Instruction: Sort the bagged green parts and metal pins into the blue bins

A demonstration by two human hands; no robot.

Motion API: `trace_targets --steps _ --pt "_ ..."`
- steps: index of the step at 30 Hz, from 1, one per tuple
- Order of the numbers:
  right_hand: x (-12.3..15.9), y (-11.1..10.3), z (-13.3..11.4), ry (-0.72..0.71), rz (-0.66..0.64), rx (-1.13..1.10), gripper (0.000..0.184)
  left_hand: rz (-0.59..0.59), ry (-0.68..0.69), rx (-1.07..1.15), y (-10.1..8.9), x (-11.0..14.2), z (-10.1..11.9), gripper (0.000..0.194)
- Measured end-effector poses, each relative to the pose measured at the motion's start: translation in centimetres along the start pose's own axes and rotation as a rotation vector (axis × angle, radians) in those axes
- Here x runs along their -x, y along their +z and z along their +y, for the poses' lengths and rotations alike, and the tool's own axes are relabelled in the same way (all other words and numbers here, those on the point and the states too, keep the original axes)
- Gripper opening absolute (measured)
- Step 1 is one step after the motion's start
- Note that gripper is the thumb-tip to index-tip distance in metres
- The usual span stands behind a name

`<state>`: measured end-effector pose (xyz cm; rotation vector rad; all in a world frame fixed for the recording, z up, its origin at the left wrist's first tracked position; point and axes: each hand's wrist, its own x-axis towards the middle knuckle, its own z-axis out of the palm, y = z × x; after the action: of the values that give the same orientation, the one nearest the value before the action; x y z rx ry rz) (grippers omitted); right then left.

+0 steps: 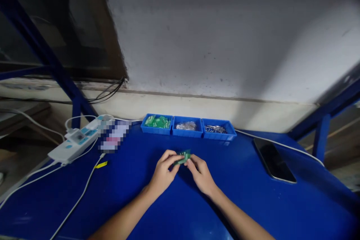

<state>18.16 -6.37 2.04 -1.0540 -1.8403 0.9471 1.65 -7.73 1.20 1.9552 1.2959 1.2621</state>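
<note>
My left hand and my right hand meet over the middle of the blue table. Both pinch a small green part between their fingertips, just above the table top. The fingers of each hand are curled in around it. Behind the hands stand three blue bins in a row: the left bin holds several green parts of the same kind, the middle bin holds a clear bag of small pieces, and the right bin holds thin metal pins.
A dark phone lies at the right with a white cable running past it. A white power strip with cords sits at the left edge beside a blurred object. A grey wall rises behind the table.
</note>
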Motion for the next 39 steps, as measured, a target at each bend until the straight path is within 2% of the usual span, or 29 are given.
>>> trace_targets --steps 2,4,6,8,11,13,15,18,21,23,27,29,31,33,36,39 --pt "-0.2 0.0 0.1 0.093 0.006 -0.109 0.034 -0.049 0.053 -0.038 0.0 0.0 0.4 0.029" --pt "-0.3 -0.2 0.5 0.097 0.069 -0.119 0.033 -0.115 0.044 -0.05 0.0 -0.1 0.8 0.034" --pt "-0.3 -0.5 1.0 0.002 0.127 -0.036 0.03 -0.173 -0.037 -0.016 -0.3 -0.3 1.1 0.033" --pt "-0.3 -0.8 1.7 -0.134 0.126 0.088 0.032 -0.185 -0.171 0.067 -0.6 -0.6 1.1 0.027" --pt "-0.4 -0.9 2.2 -0.304 0.033 0.22 0.041 -0.114 -0.37 0.214 -0.8 -1.0 0.7 0.045" --pt "-0.4 -0.6 2.2 -0.367 -0.023 0.246 0.046 -0.038 -0.437 0.306 -0.7 -1.1 0.2 0.041" --pt "-0.4 -0.3 1.9 -0.384 -0.063 0.235 0.05 0.03 -0.442 0.358 -0.4 -1.1 -0.2 0.033" --pt "-0.3 -0.1 1.4 -0.327 -0.069 0.217 0.045 0.111 -0.404 0.328 0.0 -0.8 -0.6 0.028" --pt "-0.4 -0.4 1.1 -0.217 0.012 0.213 0.026 0.176 -0.344 0.223 0.0 -0.5 -0.3 0.023" --pt "-0.6 -0.7 0.9 -0.128 0.036 0.161 0.024 0.181 -0.258 0.143 0.0 -0.3 0.1 0.02" --pt "-1.1 -1.2 1.2 0.05 0.015 -0.058 0.033 0.048 -0.068 0.035 0.3 -0.1 0.6 0.016" --pt "-1.2 -1.2 1.4 0.11 0.052 -0.156 0.033 -0.031 -0.049 -0.016 0.5 -0.1 0.7 0.016" --pt "-1.3 -1.1 1.6 0.12 0.108 -0.2 0.031 -0.078 -0.099 -0.04 0.5 -0.2 0.9 0.016" --pt "-1.2 -0.9 1.7 0.063 0.14 -0.163 0.026 -0.078 -0.182 -0.008 0.3 -0.5 1.0 0.019" --pt "-0.9 -0.8 1.6 -0.119 0.111 -0.045 0.02 -0.02 -0.306 0.123 -0.2 -0.7 0.9 0.035" --pt "-0.5 -0.7 1.6 -0.259 0.07 0.068 0.026 -0.003 -0.403 0.231 -0.4 -0.9 0.4 0.043"
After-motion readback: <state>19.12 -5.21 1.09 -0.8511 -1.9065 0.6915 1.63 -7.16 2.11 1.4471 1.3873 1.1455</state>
